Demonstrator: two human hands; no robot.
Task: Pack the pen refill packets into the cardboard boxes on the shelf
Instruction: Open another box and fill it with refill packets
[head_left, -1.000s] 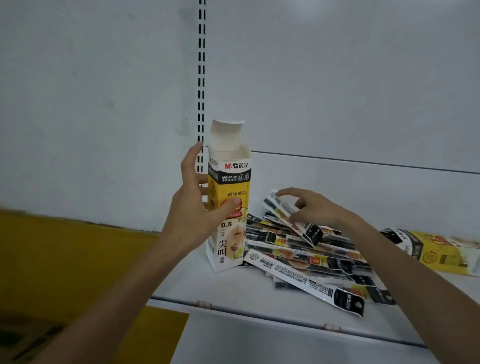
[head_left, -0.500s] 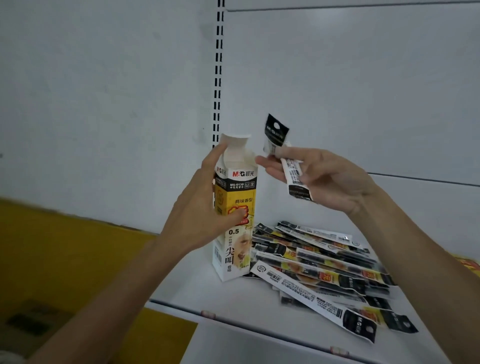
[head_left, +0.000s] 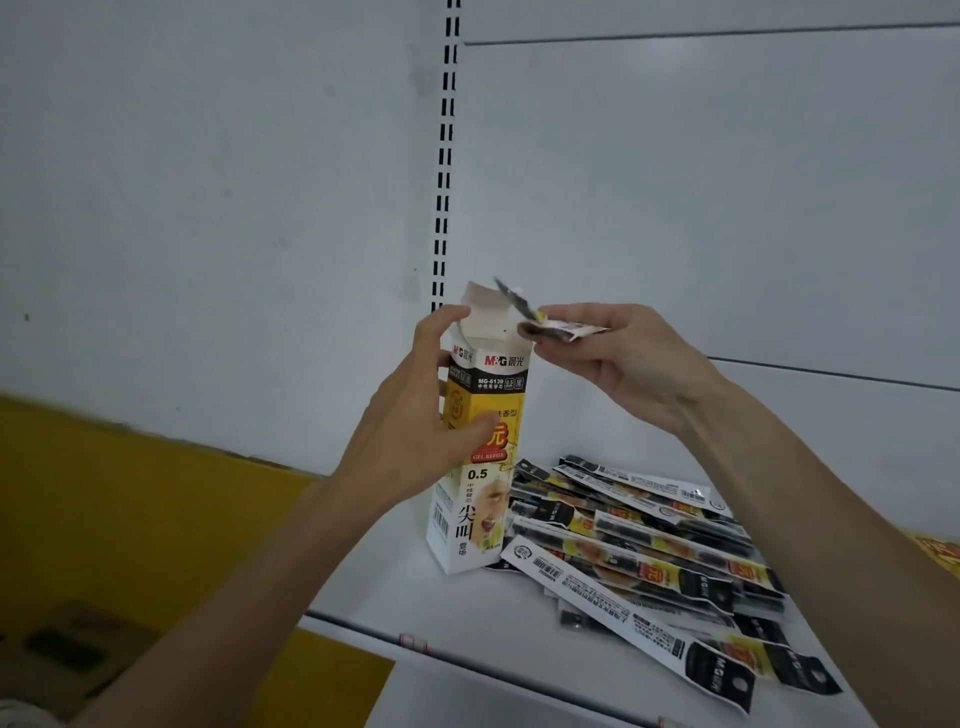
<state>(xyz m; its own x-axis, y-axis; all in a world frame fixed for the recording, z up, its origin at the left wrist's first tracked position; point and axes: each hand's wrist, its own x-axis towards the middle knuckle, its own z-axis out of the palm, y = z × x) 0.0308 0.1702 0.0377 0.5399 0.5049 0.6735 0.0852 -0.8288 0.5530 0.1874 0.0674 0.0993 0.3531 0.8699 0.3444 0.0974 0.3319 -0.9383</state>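
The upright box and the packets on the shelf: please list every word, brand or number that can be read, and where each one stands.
"M&G": upright box, top band, on both visible faces.
"MG-6139": box, black band.
"0.5": box, front, below the left hand.
"GEL REFILL": box, red label.
"尖叫": box, lower front.
"M&G": black ends of packets in the pile.
Barcode digits and small print on box and packets: too small to read.
Packet in the right hand: blurred.

Box upright on shelf, packet pile to its right.
Box (head_left: 480, 452) stands near the shelf (head_left: 467, 618) front edge, top flap open; left hand (head_left: 415, 431) wraps its left side. Right hand (head_left: 623, 358) holds one packet (head_left: 550, 327) at the box mouth. Pile (head_left: 649, 551) lies flat just right of the box, touching its base.
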